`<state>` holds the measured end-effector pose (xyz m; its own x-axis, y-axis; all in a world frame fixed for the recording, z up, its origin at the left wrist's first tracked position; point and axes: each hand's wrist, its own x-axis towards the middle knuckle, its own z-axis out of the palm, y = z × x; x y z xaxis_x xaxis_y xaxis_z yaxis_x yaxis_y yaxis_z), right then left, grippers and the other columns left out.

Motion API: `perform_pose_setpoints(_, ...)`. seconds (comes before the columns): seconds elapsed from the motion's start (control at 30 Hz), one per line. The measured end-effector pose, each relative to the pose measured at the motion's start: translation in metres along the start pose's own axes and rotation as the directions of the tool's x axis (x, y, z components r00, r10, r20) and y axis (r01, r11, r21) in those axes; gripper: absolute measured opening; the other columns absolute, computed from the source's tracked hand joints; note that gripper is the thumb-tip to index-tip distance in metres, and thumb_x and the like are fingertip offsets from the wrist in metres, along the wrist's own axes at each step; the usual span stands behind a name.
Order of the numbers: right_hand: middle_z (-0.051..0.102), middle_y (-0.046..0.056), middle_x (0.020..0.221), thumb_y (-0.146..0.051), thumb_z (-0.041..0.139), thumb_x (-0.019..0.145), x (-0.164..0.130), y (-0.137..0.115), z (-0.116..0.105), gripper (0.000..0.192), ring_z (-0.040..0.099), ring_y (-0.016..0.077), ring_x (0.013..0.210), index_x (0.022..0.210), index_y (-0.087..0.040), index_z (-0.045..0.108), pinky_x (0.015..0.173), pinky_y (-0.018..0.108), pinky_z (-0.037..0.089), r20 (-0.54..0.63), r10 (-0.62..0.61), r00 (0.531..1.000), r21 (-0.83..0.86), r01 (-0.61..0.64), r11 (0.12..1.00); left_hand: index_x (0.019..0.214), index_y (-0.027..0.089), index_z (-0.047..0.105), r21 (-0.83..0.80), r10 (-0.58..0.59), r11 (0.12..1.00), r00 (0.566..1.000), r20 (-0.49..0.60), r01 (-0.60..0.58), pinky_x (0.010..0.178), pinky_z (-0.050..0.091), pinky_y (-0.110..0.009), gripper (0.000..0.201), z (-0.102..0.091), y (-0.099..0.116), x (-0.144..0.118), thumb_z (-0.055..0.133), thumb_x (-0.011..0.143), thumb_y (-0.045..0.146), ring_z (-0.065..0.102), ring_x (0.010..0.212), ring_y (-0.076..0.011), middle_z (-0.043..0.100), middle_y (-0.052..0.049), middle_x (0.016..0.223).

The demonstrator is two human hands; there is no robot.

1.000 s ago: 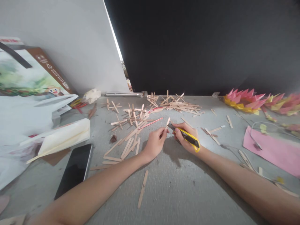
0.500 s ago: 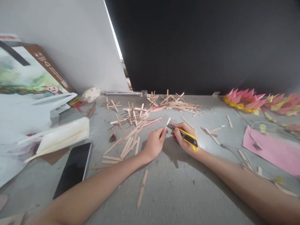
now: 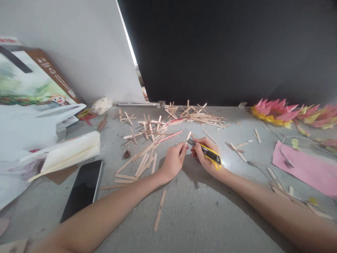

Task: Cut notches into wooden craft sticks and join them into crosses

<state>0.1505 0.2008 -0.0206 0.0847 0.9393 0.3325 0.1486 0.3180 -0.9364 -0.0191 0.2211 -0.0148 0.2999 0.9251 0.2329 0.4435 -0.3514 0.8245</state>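
Item: craft-stick trimming, grey work surface point(image 3: 200, 211).

Left hand point(image 3: 174, 160): fingers pinched together on a short wooden craft stick point(image 3: 188, 136), which stood tilted up off the surface, just beyond the fingertips.

Right hand point(image 3: 206, 158): fingers clamped around a yellow utility knife point(image 3: 207, 154), its blade end touching or nearly touching the stick's lower part; exact contact could not be told.

Step in hand, by judgement: cutting or scoring the held stick. A further stroke would call for a firm pinch on the stick and left fingertips clear of the blade path.

Surroundings: loose craft sticks point(image 3: 143, 163) scattered left of the hands; glued stick crosses point(image 3: 147, 130) farther back; one single stick point(image 3: 160, 210) near the forearms; black smartphone point(image 3: 83, 189) at left; folded paper flower point(image 3: 273, 112) and pink paper sheet point(image 3: 305, 168) at right.
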Motion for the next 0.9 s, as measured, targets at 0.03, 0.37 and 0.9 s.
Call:
perform_pose_setpoints(0.03,0.074,0.004,0.076,-0.052,0.063,0.102,0.0,-0.0014,0.0002,0.032,0.071,0.0164,0.056,0.106,-0.02,0.067,0.053,0.026,0.057,-0.001,0.006,1.0,0.012,-0.006,1.0,0.076,0.019,0.056,0.001,0.002,1.0,1.0,0.001,-0.002,0.062,0.032,-0.027,0.038,-0.0001,0.0003,-0.0001,0.045,0.107,0.039,0.048,0.059,-0.0135,0.058,0.001,0.066)
perform_pose_setpoints(0.37,0.075,0.004,0.078,-0.057,0.068,0.097,0.0019,-0.0054,0.0035,0.033,0.072,0.02,0.059,0.1,-0.024,0.067,0.056,0.034,0.061,-0.028,0.1,0.995,0.228,-0.091,0.969,0.079,0.02,0.058,0.029,0.025,0.999,1.0,0.0,-0.025,0.061,0.031,-0.027,0.037,0.0012,-0.003,-0.0003,0.045,0.108,0.038,0.042,0.058,-0.0129,0.052,0.003,0.063)
perform_pose_setpoints(0.9,0.079,0.008,0.09,-0.06,0.065,0.098,0.0057,-0.0055,0.0042,0.039,0.077,0.0228,0.07,0.109,-0.023,0.063,0.065,0.039,0.065,0.049,0.044,0.998,0.229,-0.054,0.972,0.088,0.02,0.057,-0.312,-0.114,0.941,0.991,0.068,0.13,0.054,0.033,-0.026,0.041,0.0029,-0.0072,0.0038,0.047,0.104,0.057,0.043,0.053,-0.0131,0.046,0.005,0.059)
